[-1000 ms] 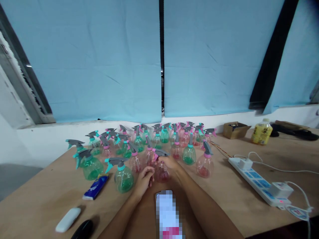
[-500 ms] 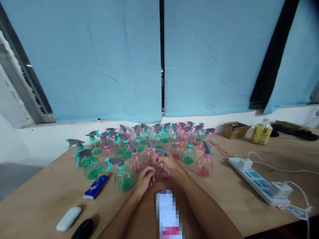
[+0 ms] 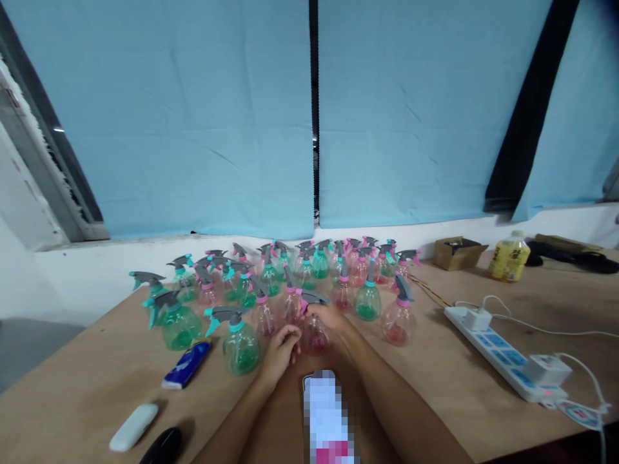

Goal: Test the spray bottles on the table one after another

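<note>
Spray bottle (image 3: 317,340), pink, upright on table (image 3: 91,367); right hand (image 3: 325,317) clamped around its neck; left hand (image 3: 282,349) just beside it, half-curled, unclenched; phone (image 3: 325,412) lies in front.

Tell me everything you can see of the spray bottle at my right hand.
The spray bottle has a rounded, see-through pinkish body, apparently plastic, with reddish liquid low inside. Its grey spray head has pink at the front, facing left. It stands upright on the brown table, just beyond the phone. Your right hand grips it below the head, hiding the neck; whether the left hand touches it is unclear.
</note>
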`<action>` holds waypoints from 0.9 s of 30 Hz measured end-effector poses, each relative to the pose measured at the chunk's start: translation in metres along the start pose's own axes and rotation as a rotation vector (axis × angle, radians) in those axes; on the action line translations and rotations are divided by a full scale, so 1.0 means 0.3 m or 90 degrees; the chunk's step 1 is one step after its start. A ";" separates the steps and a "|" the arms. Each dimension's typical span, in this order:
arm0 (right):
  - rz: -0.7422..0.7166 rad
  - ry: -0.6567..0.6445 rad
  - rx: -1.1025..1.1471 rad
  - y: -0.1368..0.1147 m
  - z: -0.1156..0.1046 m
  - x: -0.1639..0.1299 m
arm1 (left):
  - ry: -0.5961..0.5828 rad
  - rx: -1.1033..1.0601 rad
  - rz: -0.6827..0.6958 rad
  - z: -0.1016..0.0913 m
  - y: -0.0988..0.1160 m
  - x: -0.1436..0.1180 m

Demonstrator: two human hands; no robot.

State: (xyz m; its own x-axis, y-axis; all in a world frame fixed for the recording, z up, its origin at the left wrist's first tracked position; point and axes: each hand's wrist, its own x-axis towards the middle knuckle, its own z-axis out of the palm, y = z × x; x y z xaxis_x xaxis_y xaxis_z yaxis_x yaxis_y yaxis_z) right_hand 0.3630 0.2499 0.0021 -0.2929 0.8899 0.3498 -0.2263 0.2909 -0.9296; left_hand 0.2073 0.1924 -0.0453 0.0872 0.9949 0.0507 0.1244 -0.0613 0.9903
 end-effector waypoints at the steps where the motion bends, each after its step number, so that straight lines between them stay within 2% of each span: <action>1: -0.003 0.004 0.009 0.003 -0.002 0.000 | -0.001 -0.002 0.000 0.000 -0.001 0.001; 11: -0.024 -0.001 0.049 -0.019 0.012 -0.006 | -0.004 -0.013 -0.001 -0.003 -0.010 0.007; 20: -0.014 0.056 -0.003 0.076 -0.024 0.004 | 0.000 -0.027 -0.010 -0.002 -0.003 0.011; 22: -0.037 0.102 -0.063 0.085 -0.035 0.013 | 0.000 -0.022 -0.007 -0.003 -0.002 0.009; 27: -0.105 0.368 -0.236 0.086 -0.054 0.020 | 0.011 -0.032 -0.009 -0.004 -0.003 0.005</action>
State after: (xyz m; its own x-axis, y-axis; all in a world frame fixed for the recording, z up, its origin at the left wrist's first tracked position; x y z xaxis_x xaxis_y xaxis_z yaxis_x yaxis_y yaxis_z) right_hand 0.3705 0.2683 -0.0217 0.2821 0.8376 0.4678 0.1366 0.4475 -0.8838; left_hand 0.2061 0.1942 -0.0460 0.0691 0.9969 0.0386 0.0762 -0.0439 0.9961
